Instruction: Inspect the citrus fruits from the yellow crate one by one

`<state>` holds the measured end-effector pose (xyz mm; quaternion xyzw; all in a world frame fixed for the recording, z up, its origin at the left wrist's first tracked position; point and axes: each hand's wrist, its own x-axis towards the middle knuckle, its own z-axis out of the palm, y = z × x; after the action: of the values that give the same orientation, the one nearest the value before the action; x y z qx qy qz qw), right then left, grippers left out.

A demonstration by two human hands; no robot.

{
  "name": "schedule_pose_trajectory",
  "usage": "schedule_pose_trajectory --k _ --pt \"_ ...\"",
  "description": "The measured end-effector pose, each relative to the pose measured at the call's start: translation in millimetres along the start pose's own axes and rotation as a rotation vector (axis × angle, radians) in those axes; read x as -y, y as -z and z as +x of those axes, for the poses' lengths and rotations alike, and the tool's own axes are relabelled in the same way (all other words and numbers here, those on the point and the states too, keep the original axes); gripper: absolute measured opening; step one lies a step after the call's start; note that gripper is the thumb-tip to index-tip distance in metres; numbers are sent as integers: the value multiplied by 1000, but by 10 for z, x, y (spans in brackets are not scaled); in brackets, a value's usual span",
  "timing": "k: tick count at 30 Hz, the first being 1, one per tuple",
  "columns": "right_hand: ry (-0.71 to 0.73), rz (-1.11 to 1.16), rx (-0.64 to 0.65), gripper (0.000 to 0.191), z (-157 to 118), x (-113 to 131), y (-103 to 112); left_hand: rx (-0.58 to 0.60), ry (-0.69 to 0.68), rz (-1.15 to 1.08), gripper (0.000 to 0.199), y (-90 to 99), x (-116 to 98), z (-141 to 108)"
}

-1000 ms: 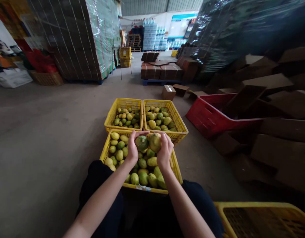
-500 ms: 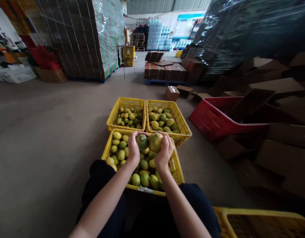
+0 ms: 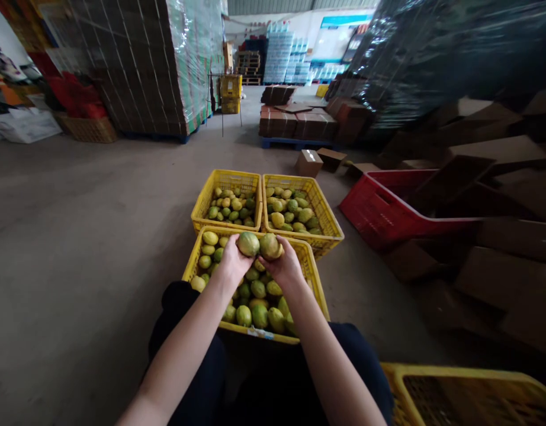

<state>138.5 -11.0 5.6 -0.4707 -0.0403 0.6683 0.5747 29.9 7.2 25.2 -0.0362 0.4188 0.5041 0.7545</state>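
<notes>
My left hand is closed around a green lemon, gripping it from the left and below. In my right hand is a yellow-green lemon, held from the right side. The two lemons are side by side, touching or nearly so, above the far part of the front yellow crate. That crate holds many lemons, some green, some yellow. My forearms and hands hide part of its contents.
Two more yellow crates of lemons, a left one and a right one, stand just beyond. A red crate and cardboard boxes lie to the right. Another yellow crate is at lower right. Wrapped stacks stand behind.
Both hands have turned so that their palms face more upward, and the lemons have rotated with their other sides showing. They sit slightly higher and further left in view.
</notes>
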Motion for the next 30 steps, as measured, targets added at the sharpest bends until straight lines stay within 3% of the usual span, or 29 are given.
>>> schedule_pose_trajectory --k 5,23,30 --pt "-116 40 39 20 -60 29 -15 -13 -12 -28 21 8 -32 1" --pt "-147 98 19 20 -58 17 -1 -21 -20 -88 29 88 39 215" --pt "-154 142 50 25 -75 31 -9 -5 -27 -120 23 60 -4 73"
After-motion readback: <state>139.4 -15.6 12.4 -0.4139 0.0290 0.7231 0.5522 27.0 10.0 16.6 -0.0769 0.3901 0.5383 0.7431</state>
